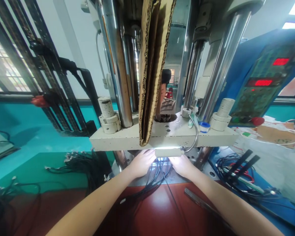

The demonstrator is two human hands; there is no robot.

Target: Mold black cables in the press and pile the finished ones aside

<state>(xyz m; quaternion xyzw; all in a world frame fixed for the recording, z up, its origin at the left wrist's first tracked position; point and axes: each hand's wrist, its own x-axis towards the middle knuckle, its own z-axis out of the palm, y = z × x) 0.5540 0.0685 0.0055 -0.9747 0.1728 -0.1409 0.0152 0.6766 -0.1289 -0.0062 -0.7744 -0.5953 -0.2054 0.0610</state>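
Note:
Both hands reach in beneath the cream platen [118,142] of an upright press. My left hand [143,163] lies on the left of a bundle of thin black cables [158,175], its fingertips hidden under the platen and lamp. On the right of the same cables is my right hand [181,166], its fingers also out of sight behind the lamp. A small white lamp [169,152] lights the space between the hands. The cables run from there toward me over a metal base plate [142,179]. What the fingers touch cannot be made out.
Folded cardboard [147,75] stands on the platen. Black cables with white connectors [85,168] hang over the green surface at left. A dark metal bar [199,198] lies on the red-brown table [157,213]. At right are a control panel [258,82] and coiled wires [232,167].

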